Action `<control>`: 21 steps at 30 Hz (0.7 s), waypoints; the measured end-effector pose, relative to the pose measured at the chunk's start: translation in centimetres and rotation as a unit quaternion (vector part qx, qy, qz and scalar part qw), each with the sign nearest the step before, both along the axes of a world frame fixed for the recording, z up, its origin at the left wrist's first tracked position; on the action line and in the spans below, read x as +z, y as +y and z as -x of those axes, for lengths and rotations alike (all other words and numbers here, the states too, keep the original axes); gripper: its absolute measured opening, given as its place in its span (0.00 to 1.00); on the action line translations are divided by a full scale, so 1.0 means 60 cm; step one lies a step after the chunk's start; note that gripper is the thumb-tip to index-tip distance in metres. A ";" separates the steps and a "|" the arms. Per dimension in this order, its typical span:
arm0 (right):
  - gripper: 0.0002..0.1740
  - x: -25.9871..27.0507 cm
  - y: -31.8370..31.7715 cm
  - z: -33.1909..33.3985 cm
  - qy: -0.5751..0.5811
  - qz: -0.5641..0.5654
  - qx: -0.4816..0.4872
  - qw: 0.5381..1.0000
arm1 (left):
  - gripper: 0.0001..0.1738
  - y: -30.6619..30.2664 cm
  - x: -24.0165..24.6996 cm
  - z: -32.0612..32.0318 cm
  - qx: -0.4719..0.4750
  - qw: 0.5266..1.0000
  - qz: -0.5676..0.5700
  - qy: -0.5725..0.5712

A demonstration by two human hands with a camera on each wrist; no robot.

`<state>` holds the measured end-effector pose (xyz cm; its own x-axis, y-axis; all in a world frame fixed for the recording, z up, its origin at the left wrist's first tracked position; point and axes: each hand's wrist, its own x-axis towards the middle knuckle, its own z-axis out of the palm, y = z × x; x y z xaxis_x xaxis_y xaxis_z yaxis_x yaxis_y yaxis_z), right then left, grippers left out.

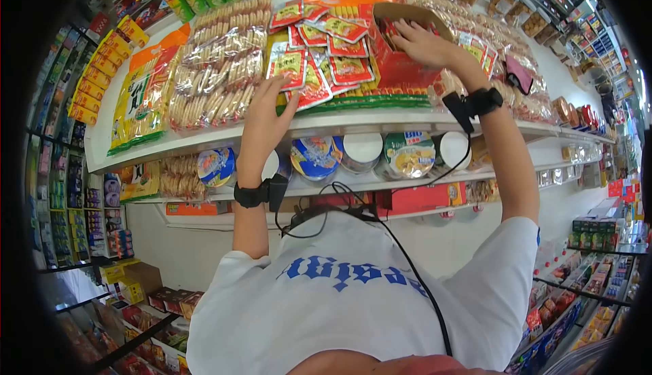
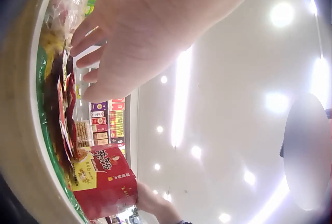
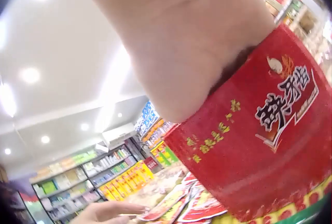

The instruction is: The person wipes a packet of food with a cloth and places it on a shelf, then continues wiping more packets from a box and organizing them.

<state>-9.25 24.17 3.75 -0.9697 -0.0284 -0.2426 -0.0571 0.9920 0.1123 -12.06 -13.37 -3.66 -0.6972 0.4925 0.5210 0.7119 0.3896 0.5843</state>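
A red box (image 1: 401, 66) with an open top stands on the shelf, and the right hand (image 1: 424, 46) reaches into its opening. In the right wrist view the box (image 3: 259, 125) hides the fingers of that hand (image 3: 192, 53). Left of the box lies a loose pile of red and white packets (image 1: 339, 49). The left hand (image 1: 267, 114) rests its fingertips at the pile's near left edge, fingers extended. The left wrist view shows this hand (image 2: 119, 42) above the packets (image 2: 66, 105), palm side towards the camera.
Bags of round biscuits (image 1: 221, 69) lie left of the packets, more bagged snacks on the right. A pink and black item (image 1: 518, 75) lies on those. Bowl-shaped tubs (image 1: 316, 158) stand on the shelf below. A black cable (image 1: 414, 266) hangs across the white shirt.
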 end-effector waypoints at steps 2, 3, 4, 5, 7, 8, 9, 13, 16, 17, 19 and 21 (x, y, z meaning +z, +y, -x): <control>0.33 0.000 0.008 -0.001 0.014 -0.019 0.030 0.999 | 0.20 0.012 -0.003 -0.003 -0.011 1.000 0.013 0.004; 0.35 0.000 0.018 0.000 0.045 0.069 0.007 0.997 | 0.20 0.019 0.000 -0.005 -0.013 1.000 0.018 0.005; 0.37 0.003 0.028 0.000 0.079 0.153 -0.013 0.985 | 0.20 0.026 0.008 -0.008 -0.013 1.000 0.020 0.007; 0.35 0.011 0.039 0.002 0.112 0.277 -0.053 0.953 | 0.20 0.029 0.019 -0.012 -0.028 0.999 0.017 -0.011; 0.36 0.053 0.030 -0.026 0.189 0.272 -0.112 0.937 | 0.20 0.028 0.027 -0.017 -0.024 0.999 0.023 -0.009; 0.37 0.071 0.030 -0.032 0.223 0.268 -0.137 0.927 | 0.20 0.029 0.028 -0.018 -0.017 0.999 0.024 -0.012; 0.36 0.068 0.039 -0.023 0.199 0.239 -0.166 0.936 | 0.20 0.026 0.028 -0.017 -0.022 0.999 0.019 -0.024; 0.27 0.007 0.031 -0.020 0.103 0.105 -0.044 0.988 | 0.20 0.021 0.007 -0.008 -0.004 1.000 0.019 -0.014; 0.25 -0.002 0.021 -0.009 0.074 0.107 -0.098 0.987 | 0.20 0.024 0.001 -0.015 0.011 0.999 0.027 0.027; 0.28 -0.024 0.053 0.004 0.080 0.067 -0.058 0.993 | 0.21 0.023 -0.006 -0.012 0.000 0.999 0.030 0.021; 0.36 0.001 0.053 -0.008 0.103 0.200 -0.125 0.966 | 0.21 0.023 -0.012 -0.010 -0.001 1.000 0.026 0.015; 0.40 0.016 0.056 -0.021 0.141 0.249 -0.157 0.945 | 0.22 0.030 -0.016 -0.005 -0.001 1.000 0.020 0.012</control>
